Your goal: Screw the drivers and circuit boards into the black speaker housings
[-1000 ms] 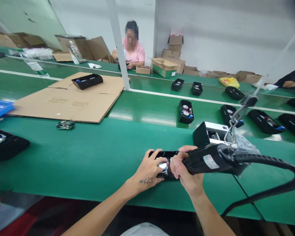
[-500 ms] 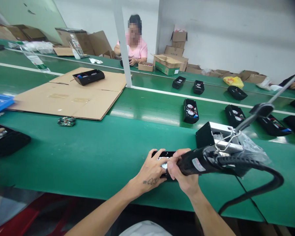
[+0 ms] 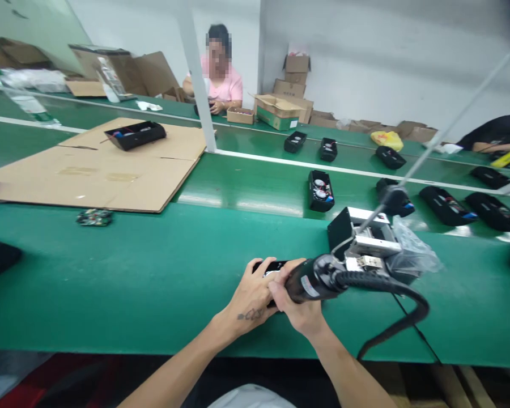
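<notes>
My right hand (image 3: 300, 309) is wrapped round a black electric screwdriver (image 3: 318, 277) that hangs from a cord and trails a thick black cable (image 3: 393, 317). Its tip is hidden behind my fingers, down over a black speaker housing (image 3: 272, 266) on the green bench (image 3: 153, 272). My left hand (image 3: 250, 297) lies over the housing's left end with fingers curled on it, holding it still. Most of the housing is hidden by both hands.
A black and silver box (image 3: 361, 232) with a clear bag stands just right of my hands. Several black housings (image 3: 321, 190) lie along the green belt behind. Flat cardboard (image 3: 102, 170) lies at far left, a small circuit board (image 3: 94, 217) near it. A person in pink (image 3: 216, 85) sits opposite.
My head has turned a little, shifting the scene left. The screwdriver has tipped more upright over the housing. My hands stay on the housing.
</notes>
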Tool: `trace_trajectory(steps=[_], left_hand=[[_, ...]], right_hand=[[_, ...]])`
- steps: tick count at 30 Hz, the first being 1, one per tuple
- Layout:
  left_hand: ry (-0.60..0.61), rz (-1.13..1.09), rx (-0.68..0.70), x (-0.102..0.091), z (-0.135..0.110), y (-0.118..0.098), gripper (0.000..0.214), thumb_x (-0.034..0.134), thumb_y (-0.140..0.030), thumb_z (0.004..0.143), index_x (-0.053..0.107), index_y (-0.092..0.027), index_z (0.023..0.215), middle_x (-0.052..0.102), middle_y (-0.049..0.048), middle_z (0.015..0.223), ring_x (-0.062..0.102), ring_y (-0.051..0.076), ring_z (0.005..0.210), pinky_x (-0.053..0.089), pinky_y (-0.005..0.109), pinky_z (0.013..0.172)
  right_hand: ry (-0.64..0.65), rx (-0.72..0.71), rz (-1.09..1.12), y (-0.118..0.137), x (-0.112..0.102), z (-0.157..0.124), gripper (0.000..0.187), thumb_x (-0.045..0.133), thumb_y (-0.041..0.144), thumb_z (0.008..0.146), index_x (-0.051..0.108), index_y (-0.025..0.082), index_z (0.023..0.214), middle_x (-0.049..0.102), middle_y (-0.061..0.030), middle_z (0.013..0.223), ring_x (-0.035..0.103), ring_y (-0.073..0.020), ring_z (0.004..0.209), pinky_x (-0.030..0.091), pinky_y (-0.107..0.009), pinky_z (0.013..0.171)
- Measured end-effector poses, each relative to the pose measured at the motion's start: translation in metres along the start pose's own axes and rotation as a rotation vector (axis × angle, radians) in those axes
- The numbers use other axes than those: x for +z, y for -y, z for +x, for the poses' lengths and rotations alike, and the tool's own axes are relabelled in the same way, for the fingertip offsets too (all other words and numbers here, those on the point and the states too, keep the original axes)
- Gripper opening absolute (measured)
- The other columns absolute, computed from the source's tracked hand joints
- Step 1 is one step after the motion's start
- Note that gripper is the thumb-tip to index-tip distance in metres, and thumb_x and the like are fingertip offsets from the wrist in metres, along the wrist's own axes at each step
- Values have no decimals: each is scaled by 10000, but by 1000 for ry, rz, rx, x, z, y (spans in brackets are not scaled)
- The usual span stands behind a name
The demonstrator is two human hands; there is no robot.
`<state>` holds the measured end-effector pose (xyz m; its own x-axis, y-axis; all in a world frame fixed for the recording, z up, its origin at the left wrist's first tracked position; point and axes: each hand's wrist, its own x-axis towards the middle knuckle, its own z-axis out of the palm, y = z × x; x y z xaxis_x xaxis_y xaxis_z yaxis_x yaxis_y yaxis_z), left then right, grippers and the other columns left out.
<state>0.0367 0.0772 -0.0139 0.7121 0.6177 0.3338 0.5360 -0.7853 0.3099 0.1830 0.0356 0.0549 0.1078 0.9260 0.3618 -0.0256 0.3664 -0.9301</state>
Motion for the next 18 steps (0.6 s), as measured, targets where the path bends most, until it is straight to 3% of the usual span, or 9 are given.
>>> trace_trajectory(steps=[3, 6, 9, 11, 14, 18], left_hand=[[30, -15, 51, -4, -4, 8, 223, 875, -404, 894, 830, -301, 1086, 715, 52, 1421, 454, 406, 1517, 320, 629, 1252], [56, -34, 92, -16, -11, 17, 203, 941, -406, 834, 810, -255, 864, 726, 22, 1417, 446, 431, 1547, 288, 672, 1286], [7, -32, 93, -30, -14, 15, 199, 906, -355, 882, 774, -235, 971, 714, 52, 1448, 450, 420, 1566, 273, 699, 1311], [-1, -23, 100, -34, -9, 6, 265, 881, -353, 910, 740, -229, 1098, 730, 75, 1416, 464, 420, 1565, 253, 714, 1324], [43, 1, 110, -32, 6, -13, 377, 883, -431, 911, 695, -211, 1152, 798, 73, 1216, 527, 420, 1525, 243, 715, 1336], [80, 93, 136, -17, 21, -27, 328, 828, -471, 958, 680, -205, 1078, 817, 51, 922, 622, 391, 1440, 275, 693, 1329]], right_hand=[[-39, -35, 121, 16, -15, 8, 238, 782, 276, 937, 602, 272, 1093, 600, 85, 679, 522, -104, 481, 473, -262, 487], [-331, -115, 154, 37, -67, 22, 328, 782, 286, 933, 588, 282, 1197, 540, 128, 598, 477, -102, 444, 461, -261, 497], [-725, -246, -113, 48, -135, 40, 408, 865, 271, 836, 616, 233, 1156, 576, 125, 561, 504, -113, 448, 492, -290, 551], [-852, -287, -266, 44, -171, 51, 386, 873, 319, 816, 616, 213, 1084, 601, 114, 565, 532, -122, 450, 508, -311, 578], [-863, -267, -337, 30, -200, 60, 373, 871, 385, 805, 575, 224, 965, 598, 110, 554, 533, -130, 433, 498, -326, 559], [-692, -141, -309, 24, -202, 56, 381, 911, 382, 782, 593, 230, 928, 592, 100, 544, 508, -124, 415, 445, -313, 507]])
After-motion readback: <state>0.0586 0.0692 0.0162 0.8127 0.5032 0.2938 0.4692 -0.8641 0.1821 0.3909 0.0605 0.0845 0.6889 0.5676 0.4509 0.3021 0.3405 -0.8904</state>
